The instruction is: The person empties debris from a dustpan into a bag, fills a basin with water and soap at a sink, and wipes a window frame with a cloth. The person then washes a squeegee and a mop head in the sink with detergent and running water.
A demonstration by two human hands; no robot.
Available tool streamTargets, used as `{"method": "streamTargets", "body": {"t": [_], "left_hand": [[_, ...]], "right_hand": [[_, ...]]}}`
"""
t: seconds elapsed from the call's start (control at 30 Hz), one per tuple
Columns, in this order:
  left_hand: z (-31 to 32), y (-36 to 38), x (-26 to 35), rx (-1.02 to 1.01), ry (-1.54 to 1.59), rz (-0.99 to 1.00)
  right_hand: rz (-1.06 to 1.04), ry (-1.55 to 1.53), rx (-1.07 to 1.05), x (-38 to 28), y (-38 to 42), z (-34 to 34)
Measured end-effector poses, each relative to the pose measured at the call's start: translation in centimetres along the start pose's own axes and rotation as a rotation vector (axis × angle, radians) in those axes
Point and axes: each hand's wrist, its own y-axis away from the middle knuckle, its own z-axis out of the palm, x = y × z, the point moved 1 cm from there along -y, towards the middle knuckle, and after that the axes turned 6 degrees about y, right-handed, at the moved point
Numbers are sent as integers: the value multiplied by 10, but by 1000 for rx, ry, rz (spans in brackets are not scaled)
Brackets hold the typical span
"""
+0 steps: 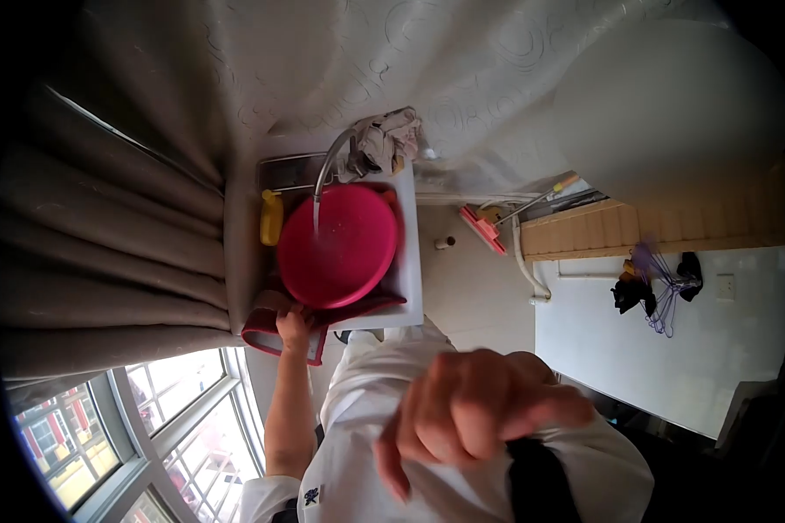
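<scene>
A pink-red basin (336, 253) sits in the white sink (407, 218), under a curved metal faucet (327, 161) with what looks like water falling from it. My left hand (295, 328) grips a dark mat (266, 324) with red edging, draped over the sink's front rim and partly against the basin. Close to the camera, my right hand (475, 410) is raised in front of my white shirt. Its fingers are loosely bent and apart, with nothing visible in them.
A yellow pump bottle (271, 218) stands left of the basin, and a crumpled cloth (388, 139) lies behind the faucet. Grey curtains (122, 235) and a window (174, 410) are at left. A red floor squeegee (484, 231) and purple hangers (660, 288) are at right.
</scene>
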Motion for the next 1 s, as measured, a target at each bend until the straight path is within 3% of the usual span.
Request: {"method": "streamTargets", "body": {"t": [0.03, 0.07, 0.2, 0.37, 0.47, 0.57, 0.8, 0.93, 1.0], "left_hand": [[-24, -27, -16, -180, 2, -56], [-16, -16, -13, -80, -4, -46], [-11, -19, -6, -52, -90, -110], [-20, -20, -12, -47, -77, -103], [-15, -22, -15, -65, -73, -55], [-13, -17, -14, -59, -82, -28], [-14, -20, -17, -28, -116, 16], [-5, -16, -16, -26, -92, -16], [-6, -19, -8, -83, -172, -73]], "right_hand": [[-16, -103, -77, -7, -12, 9], [-44, -200, -67, -5, -16, 16], [-173, -437, 69, 10, -13, 38], [-195, -414, 74, 4, -16, 40], [-205, -372, -28, 2, -22, 32], [-61, -363, -83, -10, -26, 27], [-109, -289, 83, -8, -15, 32], [-157, -327, 0, -11, -20, 0], [-28, -76, 142, -28, -14, -23]]}}
